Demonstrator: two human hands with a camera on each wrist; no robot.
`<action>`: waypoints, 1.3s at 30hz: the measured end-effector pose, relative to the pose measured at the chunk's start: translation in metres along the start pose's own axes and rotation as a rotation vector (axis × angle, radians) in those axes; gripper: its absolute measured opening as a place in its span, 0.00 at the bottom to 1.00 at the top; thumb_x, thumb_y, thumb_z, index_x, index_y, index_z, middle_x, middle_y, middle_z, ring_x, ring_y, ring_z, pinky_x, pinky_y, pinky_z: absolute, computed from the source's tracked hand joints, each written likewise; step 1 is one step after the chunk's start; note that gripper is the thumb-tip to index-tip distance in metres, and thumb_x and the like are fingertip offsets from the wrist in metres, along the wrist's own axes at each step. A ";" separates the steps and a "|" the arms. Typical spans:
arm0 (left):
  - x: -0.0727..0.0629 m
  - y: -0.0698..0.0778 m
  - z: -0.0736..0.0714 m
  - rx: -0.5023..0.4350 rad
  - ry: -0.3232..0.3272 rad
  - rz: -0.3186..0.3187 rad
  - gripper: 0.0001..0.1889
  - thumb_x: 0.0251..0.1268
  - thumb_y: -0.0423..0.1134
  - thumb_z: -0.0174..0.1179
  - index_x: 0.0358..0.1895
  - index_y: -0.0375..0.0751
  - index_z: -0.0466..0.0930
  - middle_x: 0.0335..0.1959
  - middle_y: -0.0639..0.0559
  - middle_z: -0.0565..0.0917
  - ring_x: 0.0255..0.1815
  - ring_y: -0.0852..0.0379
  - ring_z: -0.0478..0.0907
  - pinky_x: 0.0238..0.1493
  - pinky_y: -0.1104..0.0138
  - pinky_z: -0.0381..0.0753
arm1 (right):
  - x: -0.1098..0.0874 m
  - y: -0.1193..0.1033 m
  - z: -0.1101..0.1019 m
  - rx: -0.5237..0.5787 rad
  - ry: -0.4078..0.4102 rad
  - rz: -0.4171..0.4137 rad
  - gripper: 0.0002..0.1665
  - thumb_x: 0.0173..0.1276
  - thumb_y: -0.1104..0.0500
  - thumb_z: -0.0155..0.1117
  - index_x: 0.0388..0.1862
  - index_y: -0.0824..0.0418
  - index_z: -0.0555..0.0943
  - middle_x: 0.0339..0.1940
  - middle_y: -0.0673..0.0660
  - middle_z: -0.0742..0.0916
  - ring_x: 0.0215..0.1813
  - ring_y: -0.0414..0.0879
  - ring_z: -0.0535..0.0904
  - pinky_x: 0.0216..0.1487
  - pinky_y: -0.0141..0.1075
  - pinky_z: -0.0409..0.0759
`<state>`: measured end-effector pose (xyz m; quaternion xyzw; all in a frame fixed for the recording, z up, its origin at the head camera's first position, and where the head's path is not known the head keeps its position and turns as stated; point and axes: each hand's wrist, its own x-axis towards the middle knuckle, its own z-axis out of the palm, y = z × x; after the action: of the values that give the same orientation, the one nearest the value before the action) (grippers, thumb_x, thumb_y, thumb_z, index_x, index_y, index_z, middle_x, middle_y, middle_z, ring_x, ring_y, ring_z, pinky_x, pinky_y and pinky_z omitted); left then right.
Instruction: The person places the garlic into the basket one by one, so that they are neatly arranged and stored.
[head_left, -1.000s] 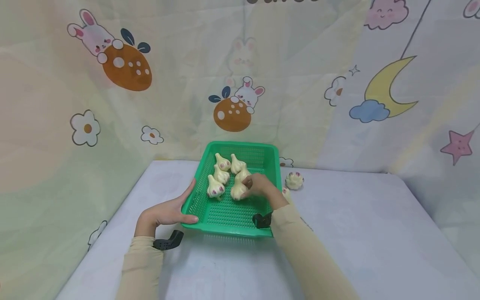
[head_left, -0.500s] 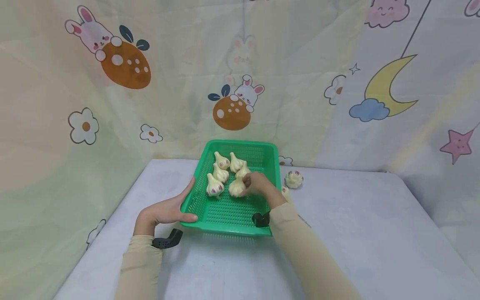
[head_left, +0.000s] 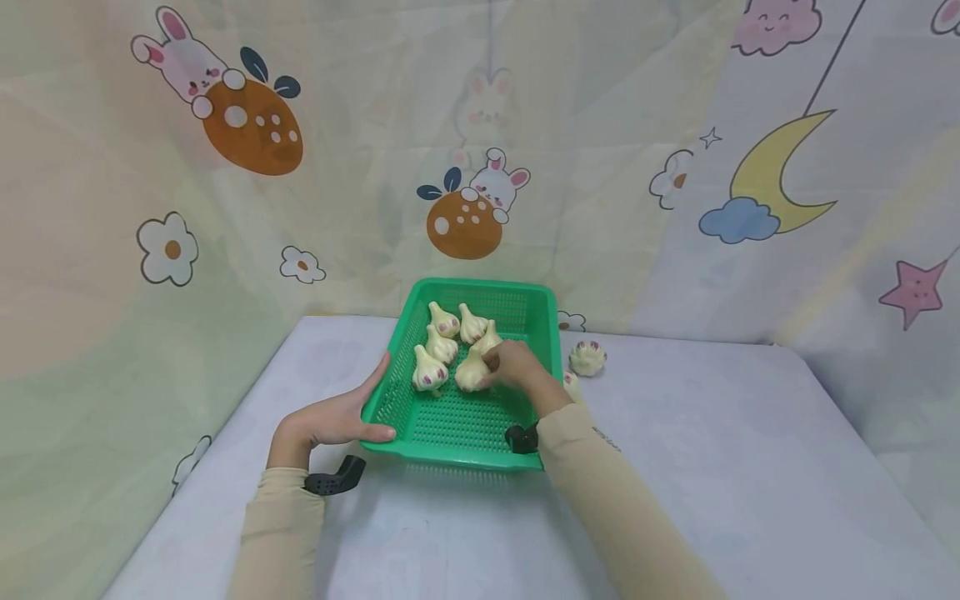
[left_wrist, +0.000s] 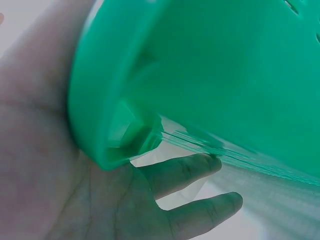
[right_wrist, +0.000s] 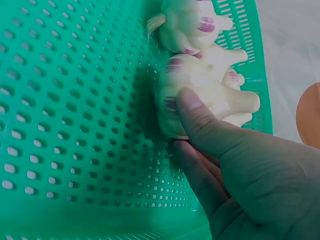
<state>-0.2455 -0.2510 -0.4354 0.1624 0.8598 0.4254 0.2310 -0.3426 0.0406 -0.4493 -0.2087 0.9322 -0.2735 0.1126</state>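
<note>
A green plastic basket (head_left: 450,454) with perforated walls holds several garlic bulbs in two rows. My left hand (head_left: 337,421) grips its left front corner, thumb over the rim and fingers underneath; in the left wrist view two fingers (left_wrist: 205,215) reach out below the basket. Inside it, my right hand (head_left: 517,371) pinches a garlic bulb (head_left: 471,372) between thumb and fingers. The right wrist view has the thumb on the side of this bulb (right_wrist: 195,85), its stem pointing right. Left of it lies another garlic bulb (head_left: 430,371), root tuft showing.
On the white table (head_left: 712,450), right of the basket, lies a garlic bulb (head_left: 587,358). Another garlic bulb (head_left: 572,387) is partly hidden behind the right forearm. A patterned cloth backdrop (head_left: 360,167) hangs behind and beside the table.
My right hand and the pinched garlic bulb have shifted slightly left and away inside the basket. The left hand keeps its grip on the corner.
</note>
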 end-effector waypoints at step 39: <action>-0.002 0.003 -0.001 0.013 -0.002 -0.002 0.64 0.53 0.53 0.68 0.73 0.58 0.16 0.77 0.44 0.29 0.77 0.41 0.34 0.71 0.41 0.47 | 0.006 -0.003 0.004 -0.104 0.066 -0.038 0.16 0.53 0.51 0.75 0.34 0.60 0.83 0.38 0.54 0.89 0.47 0.50 0.82 0.70 0.49 0.60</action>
<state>-0.2444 -0.2510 -0.4316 0.1633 0.8627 0.4192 0.2311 -0.3458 0.0340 -0.4515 -0.2229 0.9442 -0.2334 0.0654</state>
